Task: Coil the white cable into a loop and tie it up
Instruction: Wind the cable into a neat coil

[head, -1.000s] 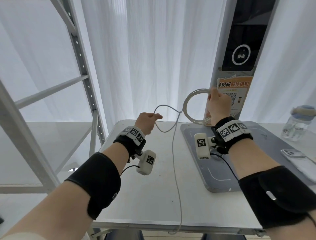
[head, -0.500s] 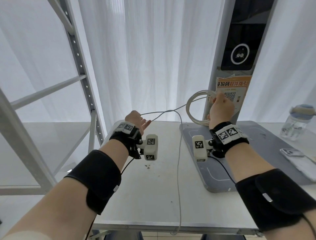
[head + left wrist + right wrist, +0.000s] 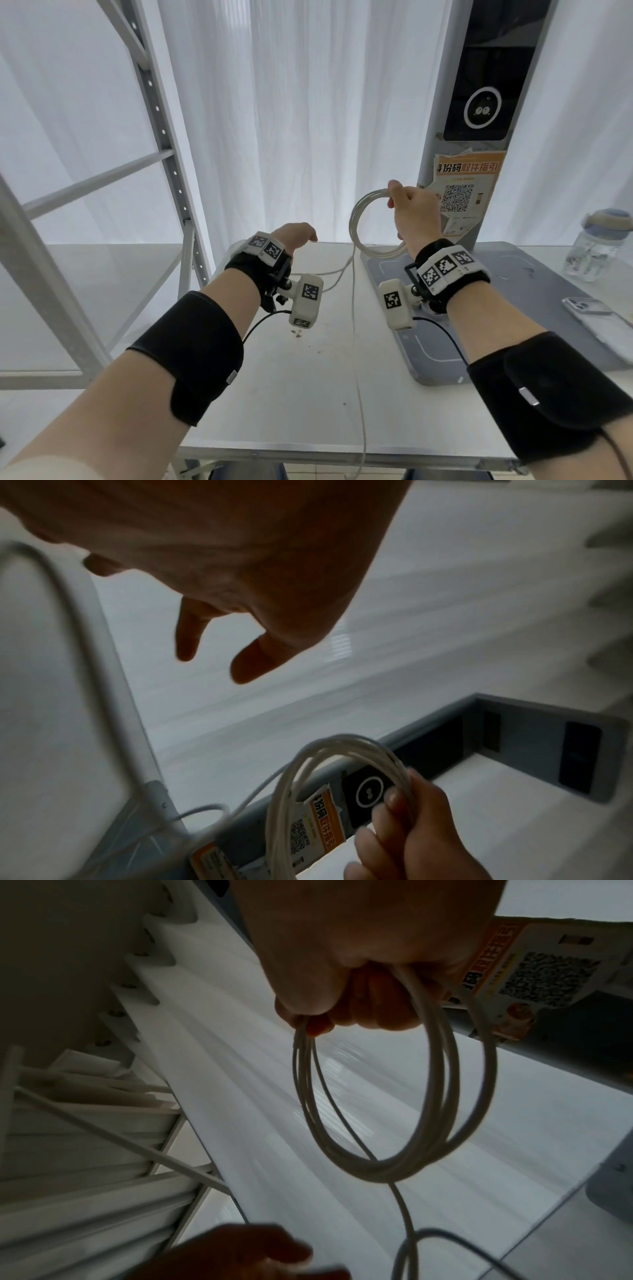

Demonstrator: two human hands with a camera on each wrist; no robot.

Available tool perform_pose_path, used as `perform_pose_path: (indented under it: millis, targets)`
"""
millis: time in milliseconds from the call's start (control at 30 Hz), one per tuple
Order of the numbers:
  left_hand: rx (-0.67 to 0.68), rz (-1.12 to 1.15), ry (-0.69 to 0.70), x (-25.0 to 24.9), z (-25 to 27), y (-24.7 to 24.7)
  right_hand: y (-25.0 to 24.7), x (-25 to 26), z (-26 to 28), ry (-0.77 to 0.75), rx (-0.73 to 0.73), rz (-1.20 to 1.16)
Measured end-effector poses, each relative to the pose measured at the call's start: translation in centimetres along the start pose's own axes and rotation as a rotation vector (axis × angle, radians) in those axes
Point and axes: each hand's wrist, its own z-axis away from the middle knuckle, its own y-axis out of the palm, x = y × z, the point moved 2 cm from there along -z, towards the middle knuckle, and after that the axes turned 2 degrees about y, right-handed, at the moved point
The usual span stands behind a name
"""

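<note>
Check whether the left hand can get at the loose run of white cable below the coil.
Probably yes: the left hand hangs open beside the slack white cable, nothing between them; the right hand holds the coil.

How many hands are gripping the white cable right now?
1. The right hand grips the coiled white cable above the table. The left hand hangs open beside the loose strand; whether it touches is unclear.

Right hand [image 3: 414, 216] is gripping the coil, raised at one o'clock; left hand [image 3: 296, 234] is hovering loose-fingered at eleven o'clock.
</note>
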Motion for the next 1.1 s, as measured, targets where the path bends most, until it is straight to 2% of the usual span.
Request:
perform_pose_path:
  millis: [67,100,233,467,633,733,800,900,1000,1100]
  targets:
    - [-0.043,0.065,0.100,-0.2,-0.1,0.2,0.3,0.1,0.2,0.013,0.062,0.030]
    - [-0.020,0.107,0.133,-0.3,0.0,0.4,0.5,0.2,0.4,0.024,0.099,0.034]
    - [0.220,0.131,0.305,-0.8,0.6,2.0,1.1,0.8,1.2,0.022,0.209,0.065]
    - [0.330,0.309,0.382,-0.5,0.7,3.1,1.1,0.9,1.6,0.093,0.225,0.004]
    - [0.259,0.281,0.470,-0.7,0.7,3.1,1.2,0.8,1.7,0.176,0.301,-0.057]
    - [0.171,0.112,0.523,-0.8,0.4,3.0,1.1,0.8,1.8,0.222,0.419,-0.058]
    - [0.140,-0.070,0.580,-1.0,0.5,3.1,1.3,0.9,1.9,0.209,0.496,0.033]
    - [0.160,-0.233,0.624,-1.3,1.0,3.5,1.5,1.0,1.8,0.184,0.543,0.195]
    - [0.203,-0.132,0.557,-1.2,0.8,3.5,1.7,1.0,1.9,0.178,0.537,0.186]
    - [0.201,0.057,0.488,-0.7,0.3,3.1,1.6,0.8,2.0,0.199,0.505,0.047]
